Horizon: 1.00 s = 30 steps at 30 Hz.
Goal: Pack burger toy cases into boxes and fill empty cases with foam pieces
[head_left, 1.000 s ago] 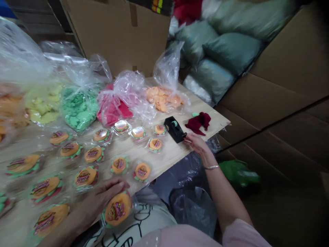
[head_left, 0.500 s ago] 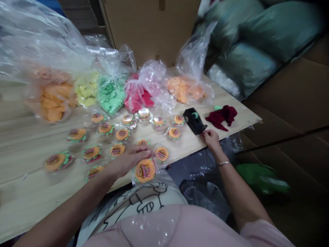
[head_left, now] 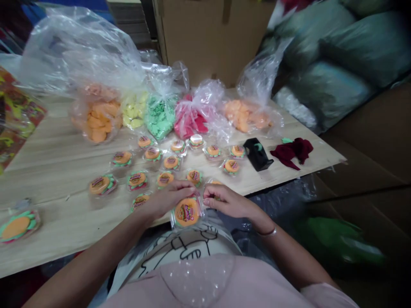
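My left hand (head_left: 171,196) grips a clear plastic box (head_left: 188,212) at the table's front edge, fingers over its upper side. Inside the box is a toy hamburger with an orange bun and a printed label. Close to the box's right upper corner, my right hand (head_left: 226,200) is closed in a pinch; whatever its fingertips hold is too small to make out. Another boxed burger (head_left: 215,183) is partly hidden behind the right hand. Farther right stands a black tape dispenser (head_left: 257,156) with a pale green roll.
Several boxed burgers (head_left: 137,179) are spread over the wooden table (head_left: 64,214). Along the back stand clear bags of orange pieces (head_left: 99,122), yellow pieces (head_left: 133,113), green pieces (head_left: 160,117) and red pieces (head_left: 191,122). A dark red cloth (head_left: 293,152) lies near the right corner.
My right hand has left the tape dispenser and come leftward to the box. The left hand still holds the box. The view has turned left, showing another boxed burger and a colourful printed sheet.
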Each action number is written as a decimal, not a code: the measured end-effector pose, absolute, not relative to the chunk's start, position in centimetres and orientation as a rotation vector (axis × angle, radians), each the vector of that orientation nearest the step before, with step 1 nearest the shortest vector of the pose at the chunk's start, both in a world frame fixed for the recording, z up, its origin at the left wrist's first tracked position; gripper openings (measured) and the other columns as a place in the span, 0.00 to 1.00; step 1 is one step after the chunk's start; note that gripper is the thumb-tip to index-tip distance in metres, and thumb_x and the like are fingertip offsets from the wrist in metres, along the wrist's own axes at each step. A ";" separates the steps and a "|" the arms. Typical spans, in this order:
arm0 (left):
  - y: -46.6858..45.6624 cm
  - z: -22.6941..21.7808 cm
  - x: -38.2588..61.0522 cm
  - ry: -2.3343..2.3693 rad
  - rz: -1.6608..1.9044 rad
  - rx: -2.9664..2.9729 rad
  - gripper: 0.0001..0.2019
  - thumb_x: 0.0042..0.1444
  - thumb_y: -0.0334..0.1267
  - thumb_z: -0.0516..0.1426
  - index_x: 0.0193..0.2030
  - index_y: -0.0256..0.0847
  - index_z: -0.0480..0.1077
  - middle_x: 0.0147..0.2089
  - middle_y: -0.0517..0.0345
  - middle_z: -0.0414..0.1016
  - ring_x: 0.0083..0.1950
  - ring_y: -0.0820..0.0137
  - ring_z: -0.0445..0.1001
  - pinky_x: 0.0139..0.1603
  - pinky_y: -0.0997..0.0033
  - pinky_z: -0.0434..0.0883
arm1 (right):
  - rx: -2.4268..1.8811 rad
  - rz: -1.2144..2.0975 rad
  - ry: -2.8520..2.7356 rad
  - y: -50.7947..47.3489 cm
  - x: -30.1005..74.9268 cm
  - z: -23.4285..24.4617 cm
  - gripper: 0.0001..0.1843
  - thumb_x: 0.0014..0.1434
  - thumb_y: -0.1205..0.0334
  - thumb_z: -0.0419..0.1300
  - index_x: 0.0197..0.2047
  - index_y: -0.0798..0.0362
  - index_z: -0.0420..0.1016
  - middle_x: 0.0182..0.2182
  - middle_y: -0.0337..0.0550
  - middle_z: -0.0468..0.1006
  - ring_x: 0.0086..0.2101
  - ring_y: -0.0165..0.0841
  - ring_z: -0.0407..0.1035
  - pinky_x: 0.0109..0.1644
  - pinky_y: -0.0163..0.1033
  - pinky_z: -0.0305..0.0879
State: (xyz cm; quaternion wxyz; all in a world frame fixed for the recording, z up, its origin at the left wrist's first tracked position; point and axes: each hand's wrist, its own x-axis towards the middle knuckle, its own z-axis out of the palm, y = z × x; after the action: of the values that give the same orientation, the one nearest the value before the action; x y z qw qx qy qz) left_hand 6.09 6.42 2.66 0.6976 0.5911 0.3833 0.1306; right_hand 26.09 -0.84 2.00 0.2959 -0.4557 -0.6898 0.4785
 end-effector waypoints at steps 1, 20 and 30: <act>6.3 2.5 5.9 0.853 0.303 1.320 0.10 0.51 0.45 0.60 0.28 0.40 0.74 0.29 0.61 0.73 0.31 0.73 0.68 0.33 0.75 0.64 | -1.267 1.212 -1.879 -0.8 25.9 2.0 0.10 0.63 0.60 0.55 0.30 0.52 0.64 0.25 0.34 0.64 0.27 0.28 0.57 0.32 0.35 0.54; 5.1 1.0 3.0 0.961 0.565 1.150 0.14 0.52 0.48 0.58 0.31 0.37 0.72 0.27 0.61 0.70 0.29 0.73 0.68 0.30 0.74 0.65 | -1.193 1.558 -1.293 0.9 20.3 -1.4 0.19 0.59 0.45 0.58 0.28 0.53 0.66 0.22 0.33 0.63 0.24 0.26 0.57 0.29 0.33 0.54; 9.3 -0.3 -23.5 2.692 0.802 1.055 0.25 0.57 0.46 0.52 0.55 0.28 0.65 0.66 0.26 0.58 0.68 0.45 0.54 0.63 0.45 0.57 | -1.047 1.474 -1.825 11.0 12.4 -1.4 0.20 0.61 0.48 0.53 0.23 0.52 0.63 0.20 0.35 0.63 0.23 0.28 0.57 0.27 0.34 0.53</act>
State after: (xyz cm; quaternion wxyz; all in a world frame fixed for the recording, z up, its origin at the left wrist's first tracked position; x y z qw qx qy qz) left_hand -23.53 9.34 -0.26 0.0705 0.3507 0.8949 0.2668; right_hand 12.36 11.05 -1.40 0.2825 -0.3910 -0.6814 0.5505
